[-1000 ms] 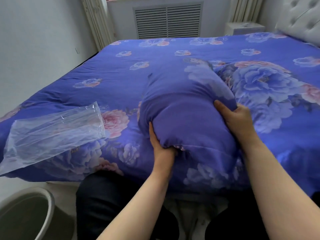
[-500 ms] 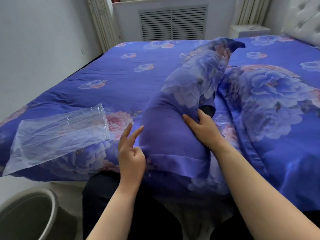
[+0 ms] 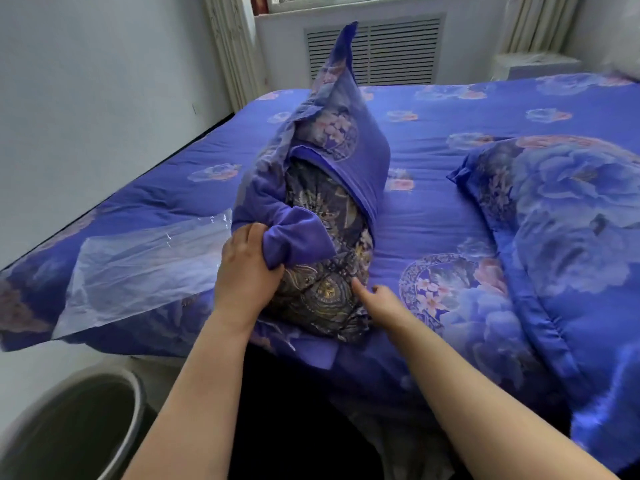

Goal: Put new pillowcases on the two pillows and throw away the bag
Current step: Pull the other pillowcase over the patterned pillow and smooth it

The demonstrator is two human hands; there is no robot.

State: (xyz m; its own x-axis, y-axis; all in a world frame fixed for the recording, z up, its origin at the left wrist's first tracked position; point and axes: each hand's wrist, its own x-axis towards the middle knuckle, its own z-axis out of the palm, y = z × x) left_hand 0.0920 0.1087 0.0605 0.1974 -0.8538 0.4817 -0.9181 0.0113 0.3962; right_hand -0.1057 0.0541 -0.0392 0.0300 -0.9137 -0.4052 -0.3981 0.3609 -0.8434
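- The pillow [image 3: 322, 271] is stood on end at the near edge of the bed [image 3: 450, 220], its long axis upright, with the dark ticking exposed toward the person.
- A fold of the pillowcase [image 3: 332, 133] is clamped in the left hand [image 3: 247, 268].
- The right hand [image 3: 377, 299] is held loosely apart, gripping nothing, fingertips at the pillow's lower right.
- The bag [image 3: 145, 268] is seen lying flat on the bed, left of the hands.
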